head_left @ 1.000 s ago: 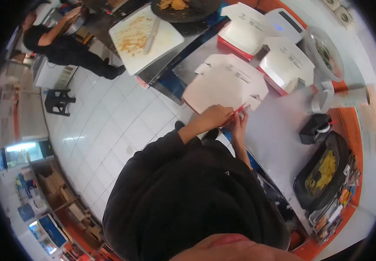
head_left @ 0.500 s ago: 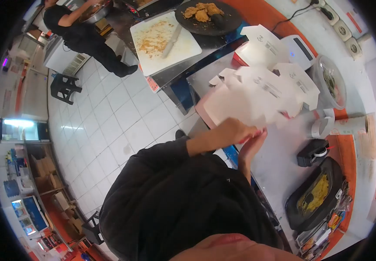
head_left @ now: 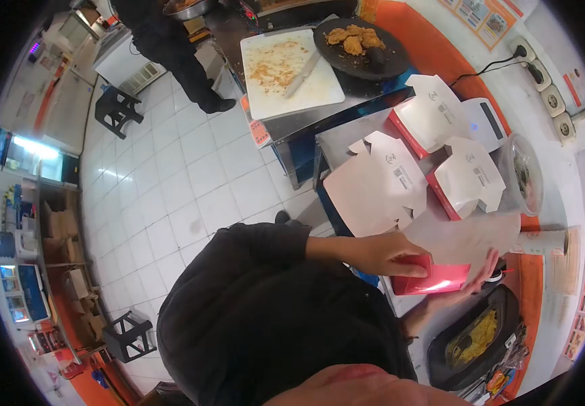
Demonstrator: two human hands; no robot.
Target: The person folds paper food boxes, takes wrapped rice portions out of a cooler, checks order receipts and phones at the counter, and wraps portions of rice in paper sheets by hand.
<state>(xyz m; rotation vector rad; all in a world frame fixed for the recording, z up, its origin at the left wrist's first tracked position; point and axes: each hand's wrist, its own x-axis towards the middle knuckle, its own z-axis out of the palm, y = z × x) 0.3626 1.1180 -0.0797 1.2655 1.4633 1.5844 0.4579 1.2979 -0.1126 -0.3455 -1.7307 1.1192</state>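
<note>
A red and white carton [head_left: 449, 278] is held between my two hands over the metal table. The fingers of my left hand [head_left: 400, 260] press on its near left corner. My right hand [head_left: 478, 274] wraps round its right side. Beyond it an unfolded white carton [head_left: 379, 184] lies on the table, its flaps spread. Two partly folded cartons, one at the back [head_left: 430, 115] and one to the right [head_left: 467, 177], show red sides and raised white lids.
At the upper middle are a crumb-covered cutting board [head_left: 272, 57] with a knife and a dark pan [head_left: 390, 57] of fried pieces. A clear bowl [head_left: 526, 176], a black tray [head_left: 465, 352] and a paper roll [head_left: 543, 242] stand right. A person's legs [head_left: 184, 61] show upper left.
My hands have moved right and now hold a red carton whose folded side shows. One unfolded carton lies apart to the left. The view has shifted, and the other person's upper body has left it.
</note>
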